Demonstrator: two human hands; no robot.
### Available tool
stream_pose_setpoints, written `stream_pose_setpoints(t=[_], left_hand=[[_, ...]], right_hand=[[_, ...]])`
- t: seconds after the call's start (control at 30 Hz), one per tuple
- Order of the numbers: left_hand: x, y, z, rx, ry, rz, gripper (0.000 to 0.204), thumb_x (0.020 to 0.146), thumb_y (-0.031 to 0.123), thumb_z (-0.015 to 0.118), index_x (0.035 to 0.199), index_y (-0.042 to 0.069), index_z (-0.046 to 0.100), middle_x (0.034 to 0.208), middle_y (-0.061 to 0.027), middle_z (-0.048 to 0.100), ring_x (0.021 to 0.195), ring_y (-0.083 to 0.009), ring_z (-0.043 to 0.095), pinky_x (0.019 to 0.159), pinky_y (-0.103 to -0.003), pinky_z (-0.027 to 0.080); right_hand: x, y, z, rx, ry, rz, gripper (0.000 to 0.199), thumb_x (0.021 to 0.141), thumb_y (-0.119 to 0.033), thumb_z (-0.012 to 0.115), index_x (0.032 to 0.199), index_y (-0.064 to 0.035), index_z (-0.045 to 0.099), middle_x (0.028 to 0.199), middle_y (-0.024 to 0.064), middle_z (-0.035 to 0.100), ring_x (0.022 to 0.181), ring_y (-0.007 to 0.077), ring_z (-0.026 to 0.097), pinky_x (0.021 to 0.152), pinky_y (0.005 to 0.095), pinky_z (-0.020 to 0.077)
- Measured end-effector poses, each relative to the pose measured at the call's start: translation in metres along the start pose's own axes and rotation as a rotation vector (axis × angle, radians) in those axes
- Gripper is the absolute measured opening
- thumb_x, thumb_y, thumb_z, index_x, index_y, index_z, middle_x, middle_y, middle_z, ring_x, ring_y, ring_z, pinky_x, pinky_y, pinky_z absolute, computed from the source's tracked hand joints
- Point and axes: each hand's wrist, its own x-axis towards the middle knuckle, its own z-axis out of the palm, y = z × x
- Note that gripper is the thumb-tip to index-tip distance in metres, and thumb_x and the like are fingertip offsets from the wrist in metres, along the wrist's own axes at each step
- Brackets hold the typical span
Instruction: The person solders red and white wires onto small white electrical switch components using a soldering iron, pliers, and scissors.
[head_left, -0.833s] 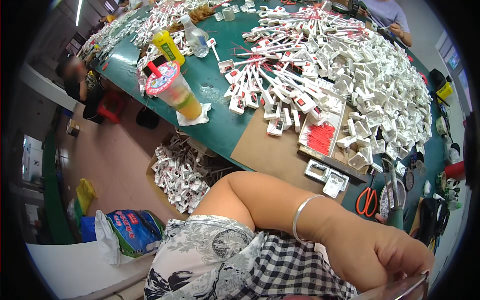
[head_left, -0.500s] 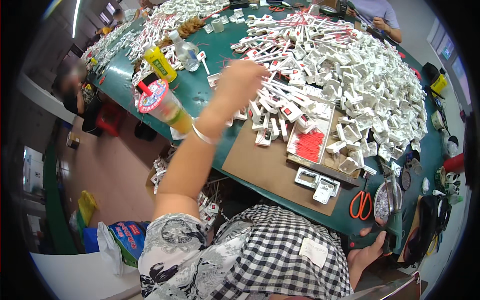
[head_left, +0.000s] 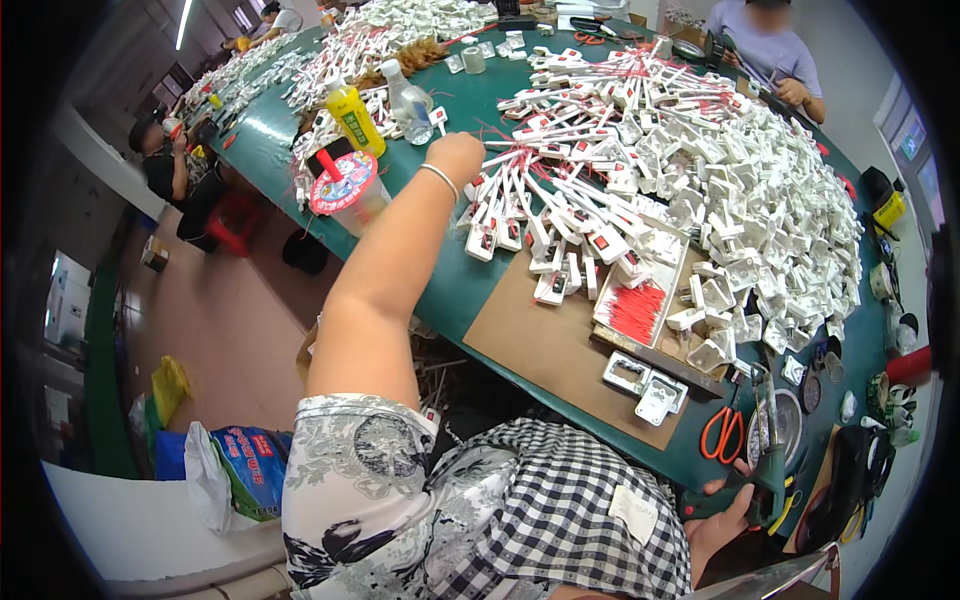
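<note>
My left hand (head_left: 457, 160) is stretched out over the left edge of a heap of white plastic pieces with long stems and red wires (head_left: 515, 190). Its fingers are curled on the far side, and what they hold, if anything, is hidden. At the lower right, my right hand (head_left: 722, 522) is wrapped round the handle of a green soldering gun (head_left: 768, 480). The gun's metal front end points up over a round dish (head_left: 790, 425). Two white square housings (head_left: 643, 388) lie on the brown board (head_left: 535, 320), below a white tray (head_left: 672, 262) of short red sleeves (head_left: 637, 310).
A large heap of white housings (head_left: 770, 220) covers the right of the green table (head_left: 450, 300). Orange-handled scissors (head_left: 722, 437) lie near the dish. A drink cup (head_left: 350, 190), yellow bottle (head_left: 355, 118) and clear bottle (head_left: 408, 105) stand left of my arm. A co-worker (head_left: 770, 50) sits opposite.
My left hand has come down a little to the left at the heap's edge, where more white pieces now show. The whole view has shifted slightly. My right hand keeps hold of the soldering gun.
</note>
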Motion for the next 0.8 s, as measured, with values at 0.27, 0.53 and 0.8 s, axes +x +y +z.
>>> stream_pose_setpoints(t=[0.27, 0.53, 0.8], left_hand=[[-0.042, 0.002, -0.018, -1.157, -0.430, 0.034, 0.029, 0.092, 0.032, 0.055, 0.081, 0.005, 0.059, 0.067, 0.0001, 0.053, 0.059, -0.0098, 0.049, 0.054, -0.029, 0.042], [-0.109, 0.056, -0.047, -1.929, -0.161, 0.038, 0.013, 0.094, 0.019, 0.055, 0.098, 0.006, 0.055, 0.080, 0.0028, 0.056, 0.068, -0.0054, 0.051, 0.061, -0.023, 0.044], [-0.144, 0.145, -0.077, -1.773, -0.403, 0.257, 0.014, 0.086, 0.014, 0.065, 0.094, 0.004, 0.058, 0.079, 0.0030, 0.057, 0.066, -0.0034, 0.048, 0.058, -0.021, 0.041]], right_hand=[[0.005, 0.008, 0.002, 0.049, -0.112, -0.007, 0.034, 0.097, -0.022, 0.042, 0.119, 0.0041, 0.044, 0.111, 0.0135, 0.055, 0.068, 0.0135, 0.054, 0.064, 0.0280, 0.0454], [-0.006, 0.003, -0.013, 0.052, -0.037, 0.010, 0.033, 0.096, -0.020, 0.042, 0.116, 0.0046, 0.046, 0.108, 0.0134, 0.056, 0.067, 0.0138, 0.053, 0.065, 0.0280, 0.0450], [-0.008, 0.004, -0.004, 0.065, -0.092, -0.038, 0.038, 0.097, -0.024, 0.043, 0.127, 0.0002, 0.041, 0.114, 0.0151, 0.056, 0.069, 0.0156, 0.056, 0.061, 0.0288, 0.0469]])
